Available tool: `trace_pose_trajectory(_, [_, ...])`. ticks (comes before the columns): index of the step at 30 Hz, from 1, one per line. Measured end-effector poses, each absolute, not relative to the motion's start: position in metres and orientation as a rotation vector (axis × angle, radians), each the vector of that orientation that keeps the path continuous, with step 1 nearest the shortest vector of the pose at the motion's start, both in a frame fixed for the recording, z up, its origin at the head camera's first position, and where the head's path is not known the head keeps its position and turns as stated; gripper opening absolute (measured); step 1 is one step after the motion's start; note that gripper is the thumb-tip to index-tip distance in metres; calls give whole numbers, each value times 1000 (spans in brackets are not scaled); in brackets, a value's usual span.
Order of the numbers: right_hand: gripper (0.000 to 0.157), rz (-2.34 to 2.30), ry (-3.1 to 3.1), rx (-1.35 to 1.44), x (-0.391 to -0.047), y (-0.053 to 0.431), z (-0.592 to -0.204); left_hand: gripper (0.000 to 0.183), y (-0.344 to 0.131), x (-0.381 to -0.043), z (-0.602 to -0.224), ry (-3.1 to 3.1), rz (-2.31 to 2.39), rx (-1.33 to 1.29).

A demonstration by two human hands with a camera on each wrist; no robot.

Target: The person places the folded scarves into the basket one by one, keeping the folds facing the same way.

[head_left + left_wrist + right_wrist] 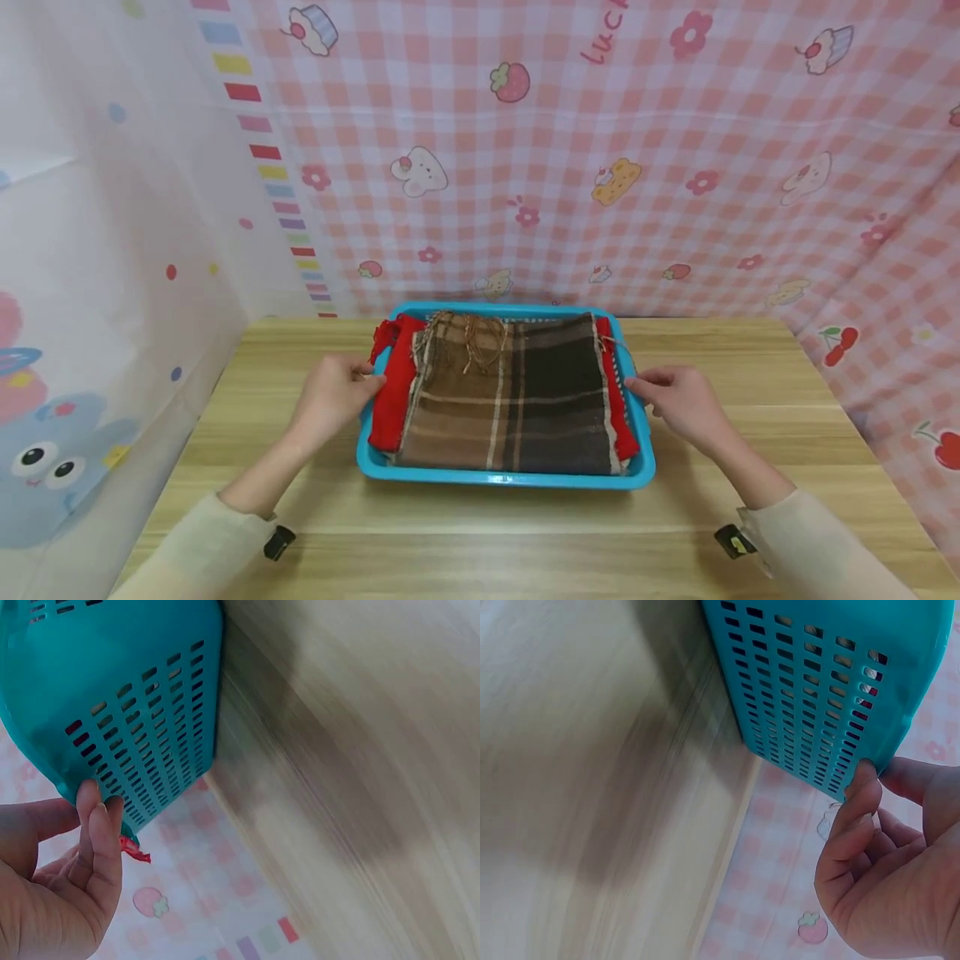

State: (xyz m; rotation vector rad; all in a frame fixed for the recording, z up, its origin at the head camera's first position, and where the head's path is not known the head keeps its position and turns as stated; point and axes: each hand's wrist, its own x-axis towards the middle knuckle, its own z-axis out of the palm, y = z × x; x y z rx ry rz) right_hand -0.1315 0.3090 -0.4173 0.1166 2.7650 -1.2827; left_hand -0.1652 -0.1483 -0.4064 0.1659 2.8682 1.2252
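Observation:
A blue plastic basket (pixel 502 478) with slotted walls is at the far middle of the wooden table. Inside it lies a folded brown and black plaid scarf (pixel 457 417) with fringe, on top of a red cloth (pixel 390 408) that shows at both sides. My left hand (pixel 337 392) pinches the basket's left rim between thumb and fingers. On the opposite side, my right hand (pixel 682 400) pinches the right rim the same way. In the left wrist view, the fingertips (pixel 88 796) press under the rim from outside. The right wrist view shows a matching grip by the right hand (pixel 885 862).
The wooden table (pixel 495 550) has its back edge close behind the basket. A pink checked curtain (pixel 562 233) hangs behind it and along the right side. At the left hangs a white curtain (pixel 127 217) with cartoon prints.

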Motion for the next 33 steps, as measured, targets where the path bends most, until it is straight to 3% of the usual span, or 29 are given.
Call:
trace_pose_trajectory(14, [55,-1240,2774,210,-111,343,-420,15,-119,-148,-411,2709,1356,108])
trace_pose_trajectory(21, [51,-1260,2786,216,-105,347,-420,24,-117,-132,-413,2594,1435,70])
trace_pose_trajectory(33, [48,-1263,2794,254,-97,350,-423,27,-116,-133,-415,2571,1482,56])
